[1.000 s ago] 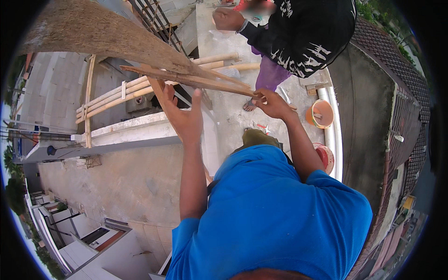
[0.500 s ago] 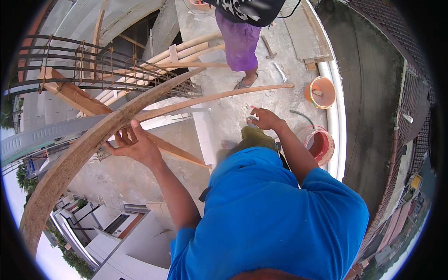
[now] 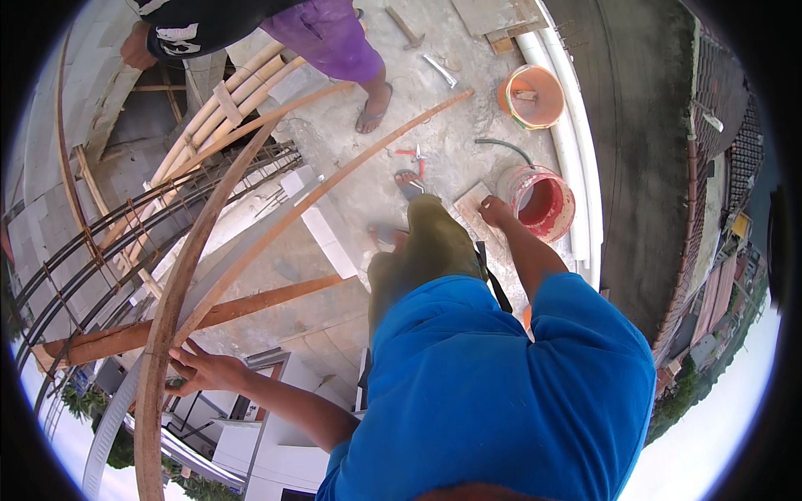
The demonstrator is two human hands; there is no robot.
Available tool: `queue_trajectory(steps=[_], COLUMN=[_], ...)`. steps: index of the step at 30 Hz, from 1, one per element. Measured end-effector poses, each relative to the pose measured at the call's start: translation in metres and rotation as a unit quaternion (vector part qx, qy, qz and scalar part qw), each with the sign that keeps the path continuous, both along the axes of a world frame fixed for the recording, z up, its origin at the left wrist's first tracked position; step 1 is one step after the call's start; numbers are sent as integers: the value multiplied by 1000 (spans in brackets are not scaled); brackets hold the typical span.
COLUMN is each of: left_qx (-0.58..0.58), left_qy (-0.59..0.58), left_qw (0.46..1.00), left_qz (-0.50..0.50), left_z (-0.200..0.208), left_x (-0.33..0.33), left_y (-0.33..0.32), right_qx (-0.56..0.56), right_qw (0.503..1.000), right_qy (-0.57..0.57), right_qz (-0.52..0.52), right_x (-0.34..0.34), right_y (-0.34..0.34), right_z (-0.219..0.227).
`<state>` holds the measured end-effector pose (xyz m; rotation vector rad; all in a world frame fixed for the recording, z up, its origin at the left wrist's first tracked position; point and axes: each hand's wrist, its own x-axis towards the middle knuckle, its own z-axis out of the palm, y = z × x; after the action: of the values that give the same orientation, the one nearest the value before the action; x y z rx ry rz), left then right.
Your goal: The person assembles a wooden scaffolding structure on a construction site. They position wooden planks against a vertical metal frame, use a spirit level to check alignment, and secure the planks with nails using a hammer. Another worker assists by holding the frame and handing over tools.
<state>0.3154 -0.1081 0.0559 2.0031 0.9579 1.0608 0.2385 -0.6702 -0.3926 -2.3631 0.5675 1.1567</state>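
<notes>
A long rough wooden board (image 3: 185,275) curves up the left side of the head view. My left hand (image 3: 205,369) is at its right edge, fingertips at or just behind the wood and fingers apart. Close above those fingers passes a thinner wooden strip (image 3: 322,188), its far end over the concrete floor. Out to the right, my right hand (image 3: 494,210) is closed beside the red bucket (image 3: 547,204), over a short flat board (image 3: 478,200). Whatever its curled fingers may hold is hidden. Red-handled pliers (image 3: 419,159) lie on the floor ahead of my foot.
Bent steel rebar (image 3: 92,230) and a thick wooden beam (image 3: 242,311) cross the left side. A co-worker in purple shorts (image 3: 326,37) stands ahead. A hammer (image 3: 405,27), an orange bucket (image 3: 531,96) and white pipes (image 3: 576,150) line the right side, beside a drop.
My view has turned, and the co-worker appears farther left. My left hand is lower along the curved board. My right hand has moved from near the pliers to beside the red bucket.
</notes>
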Motion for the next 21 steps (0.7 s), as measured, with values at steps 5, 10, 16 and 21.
queue_trajectory(steps=[5, 10, 16, 21], left_qx=[20, 40, 114, -31], left_qy=[25, 54, 90, 280], left_qw=[999, 997, 985, 891], left_qz=[-11, -25, -91, -356], left_z=[-10, -30, -92, -196], left_x=[-4, -27, -82, -197], left_y=[-1, -1, 1, -13], right_qx=[81, 178, 140, 105], right_qw=[994, 980, 985, 991], right_qy=[6, -34, -58, -38], right_qz=[-72, -86, -82, -69], right_x=[33, 44, 9, -81], right_y=[44, 97, 140, 144], right_z=[20, 13, 18, -1])
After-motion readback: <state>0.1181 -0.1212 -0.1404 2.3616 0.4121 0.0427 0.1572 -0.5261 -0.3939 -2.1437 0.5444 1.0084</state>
